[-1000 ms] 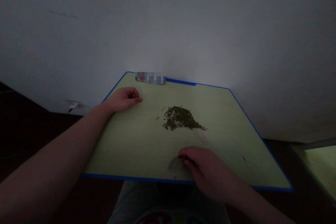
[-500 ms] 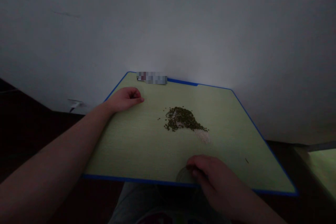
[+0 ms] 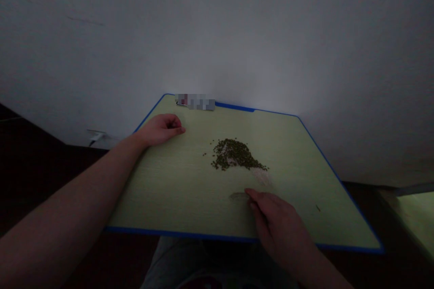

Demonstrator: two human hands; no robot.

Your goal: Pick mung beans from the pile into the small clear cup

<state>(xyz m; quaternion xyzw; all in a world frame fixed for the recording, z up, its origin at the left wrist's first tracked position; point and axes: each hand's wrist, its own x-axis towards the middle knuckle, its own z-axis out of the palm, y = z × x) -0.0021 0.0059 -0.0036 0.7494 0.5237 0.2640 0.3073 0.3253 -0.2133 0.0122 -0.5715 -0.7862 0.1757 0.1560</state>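
Observation:
A heap of small dark green beans (image 3: pixel 239 152), like mung beans, lies mid-table. Pale grains (image 3: pixel 261 175), like rice, show at its near right edge and in gaps between the beans. My right hand (image 3: pixel 276 214) is in front of the heap, thumb and fingers pinched on a thin, see-through round piece (image 3: pixel 239 196), now seen nearly edge-on; its exact kind is unclear in the dim light. My left hand (image 3: pixel 162 129) rests on the table to the left of the heap, its fingers curled and thumb stretched forward, with nothing visible in it.
The pale table (image 3: pixel 162 198) has a blue rim and stands against a wall (image 3: pixel 237 31). A blurred-out flat item (image 3: pixel 196 102) lies at the back edge. Towards the right lies a small dark sliver (image 3: pixel 318 208). A plug in a socket (image 3: pixel 97 136) is low on the wall.
My right hand has moved forward from the table's front edge towards the heap, tilting the see-through piece from face-on to nearly edge-on. My left hand and the heap stay put.

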